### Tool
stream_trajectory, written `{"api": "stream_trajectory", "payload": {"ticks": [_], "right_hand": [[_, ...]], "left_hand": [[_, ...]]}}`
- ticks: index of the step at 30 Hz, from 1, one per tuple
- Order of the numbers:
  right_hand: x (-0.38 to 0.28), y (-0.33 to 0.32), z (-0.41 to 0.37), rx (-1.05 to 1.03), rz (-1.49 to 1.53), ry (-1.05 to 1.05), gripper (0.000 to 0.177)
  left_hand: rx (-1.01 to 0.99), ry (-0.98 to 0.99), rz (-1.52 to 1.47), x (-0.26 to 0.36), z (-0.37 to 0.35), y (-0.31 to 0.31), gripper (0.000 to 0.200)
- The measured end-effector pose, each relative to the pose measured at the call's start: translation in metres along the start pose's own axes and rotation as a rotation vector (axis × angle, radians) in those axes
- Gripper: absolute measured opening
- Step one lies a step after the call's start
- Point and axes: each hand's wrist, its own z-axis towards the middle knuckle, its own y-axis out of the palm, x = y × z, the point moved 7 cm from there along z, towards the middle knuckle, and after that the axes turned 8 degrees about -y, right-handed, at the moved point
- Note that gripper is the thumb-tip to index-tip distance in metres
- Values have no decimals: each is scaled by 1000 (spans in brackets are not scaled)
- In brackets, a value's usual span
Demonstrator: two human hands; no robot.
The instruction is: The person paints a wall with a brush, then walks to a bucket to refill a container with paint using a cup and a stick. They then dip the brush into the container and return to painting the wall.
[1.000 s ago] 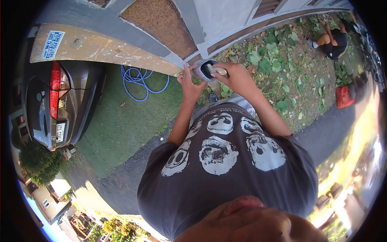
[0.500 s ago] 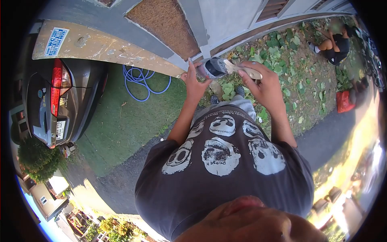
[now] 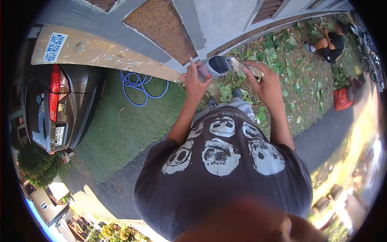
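Observation:
My left hand (image 3: 196, 84) holds a clear plastic cup (image 3: 207, 69) with dark grey contents, its mouth tilted toward my right side. The index finger points up beside the wall corner, and the thumb lies against the cup. In my right hand (image 3: 266, 82) is a paintbrush (image 3: 254, 71) with a cream handle, gripped between thumb and fingers. Its wide end reaches the cup's rim; the bristles cannot be made out clearly. Just beyond both hands stands the grey-painted wall (image 3: 229, 24), with a rough brown panel (image 3: 161, 28) set in it.
A tan low wall (image 3: 109, 46) with a sticker runs left. Behind it are a dark car (image 3: 66, 107) and a coiled blue hose (image 3: 139, 90). Cut leaves (image 3: 278, 52) cover the ground at right, where another person (image 3: 335, 43) sits near a red bag (image 3: 342, 99).
The cup has tipped slightly, showing more of its dark inside, and the brush has shifted a little. My view has moved slightly; both hands keep their hold.

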Motion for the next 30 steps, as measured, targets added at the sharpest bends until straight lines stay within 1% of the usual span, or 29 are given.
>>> {"api": "stream_trajectory", "payload": {"ticks": [3, 5, 6, 8, 12, 14, 17, 20, 25, 27, 29, 30], "right_hand": [[1, -1, 1, 18, -31, -7, 25], [2, -2, 1, 25, -17, 59, 21], [3, -2, 1, 25, -18, 59, 21], [3, -3, 1, 49, -34, 19, 23], [3, -5, 1, 51, -32, 39, 22], [2, -4, 1, 65, -29, -15, 22], [2, -2, 0, 60, -41, -4, 23], [4, 0, -2, 64, -53, -24, 23], [3, 3, -3, 39, -73, -13, 23], [5, 5, -4, 34, -85, -16, 24], [-2, 6, -3, 68, -142, -126, 24], [-5, 6, -4, 68, -143, -127, 24]], "left_hand": [[-20, 3, 44, 5, 1, 0, 124], [-32, 0, 58, 4, 1, 3, 124], [-18, 12, 53, 4, 1, 3, 124], [-2, 25, 48, 2, 0, 4, 123], [-5, 10, 58, 3, 0, 3, 121], [0, 16, 53, 4, 0, 1, 121], [6, 28, 66, 1, -2, 1, 121], [12, 35, 17, -2, -3, 3, 121], [10, 16, 102, 1, -6, 0, 120], [18, 27, 94, 0, -6, 0, 120], [26, 39, 84, 0, -6, 1, 119], [19, 44, 88, -1, -7, 2, 119]]}}
